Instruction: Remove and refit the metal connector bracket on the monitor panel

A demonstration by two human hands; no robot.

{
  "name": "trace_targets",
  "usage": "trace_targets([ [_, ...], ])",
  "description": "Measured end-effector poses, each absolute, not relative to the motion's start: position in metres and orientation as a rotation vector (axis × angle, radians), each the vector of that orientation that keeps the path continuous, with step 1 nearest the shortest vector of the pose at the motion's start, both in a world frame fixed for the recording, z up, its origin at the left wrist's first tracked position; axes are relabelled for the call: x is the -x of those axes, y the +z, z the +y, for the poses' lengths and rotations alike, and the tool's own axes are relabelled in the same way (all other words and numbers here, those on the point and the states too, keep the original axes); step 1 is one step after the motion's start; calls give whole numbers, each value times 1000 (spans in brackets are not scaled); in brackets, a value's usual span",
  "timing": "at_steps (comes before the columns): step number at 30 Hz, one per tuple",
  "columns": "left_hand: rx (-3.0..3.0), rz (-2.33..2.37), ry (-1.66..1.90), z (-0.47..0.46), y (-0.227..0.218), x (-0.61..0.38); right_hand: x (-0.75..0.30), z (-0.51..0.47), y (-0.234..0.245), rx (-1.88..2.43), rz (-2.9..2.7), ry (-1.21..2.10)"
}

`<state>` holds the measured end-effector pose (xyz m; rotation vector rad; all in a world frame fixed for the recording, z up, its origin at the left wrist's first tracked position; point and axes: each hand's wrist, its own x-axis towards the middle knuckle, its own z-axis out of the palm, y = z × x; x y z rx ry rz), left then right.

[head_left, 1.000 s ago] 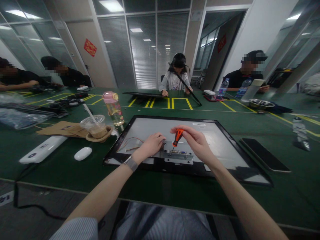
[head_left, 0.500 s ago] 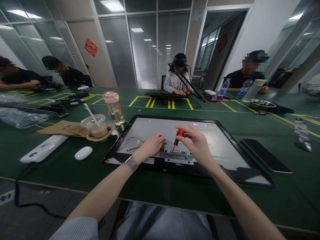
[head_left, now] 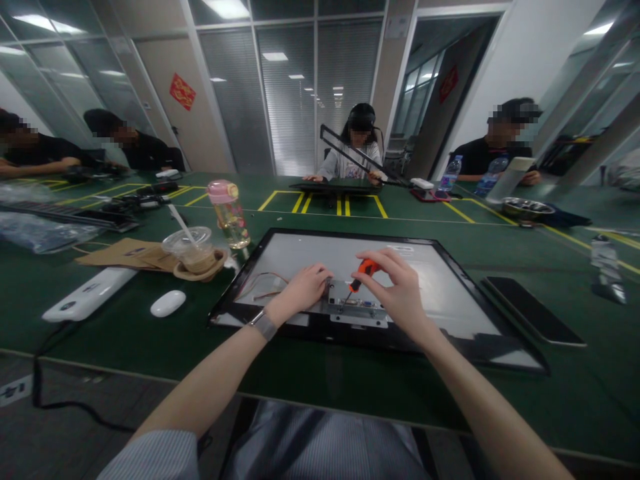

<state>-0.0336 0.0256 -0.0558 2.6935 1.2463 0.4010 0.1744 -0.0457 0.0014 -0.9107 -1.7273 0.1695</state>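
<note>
A display panel (head_left: 293,257) with a black frame and a pale grey back lies flat on the green table. Near its front edge sits a metal bracket (head_left: 359,317) with a row of connectors. My right hand (head_left: 400,285) pinches the handle of an orange and black screwdriver (head_left: 367,268). The tool leans, its shaft pointing down at the bracket's connectors; the exact contact point is too small to tell. My left hand (head_left: 305,290) is closed at the bracket's left end, its fingertips partly hidden. Thin cables (head_left: 260,283) lie on the panel left of that hand.
Left of the panel are a drink cup (head_left: 193,247) in a carrier, a pink-lidded bottle (head_left: 230,213), a white mouse-like case (head_left: 168,303) and a white power strip-like device (head_left: 89,297). A dark phone-like slab (head_left: 533,310) lies right. Several people sit across the table.
The screwdriver's handle has shifted slightly right and leans more, with my right hand. My left hand stays at the bracket. Across the table, a person's frame-like part has swung leftward.
</note>
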Motion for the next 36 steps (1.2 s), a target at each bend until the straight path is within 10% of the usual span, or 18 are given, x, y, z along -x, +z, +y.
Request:
trace_targets([
  [7, -2721, 1244, 390, 26, -54, 33, -177, -45, -4, 777, -1663, 651],
  [36, -2631, 1118, 505, 24, -55, 30, -188, -37, -15, 698, -1482, 925],
])
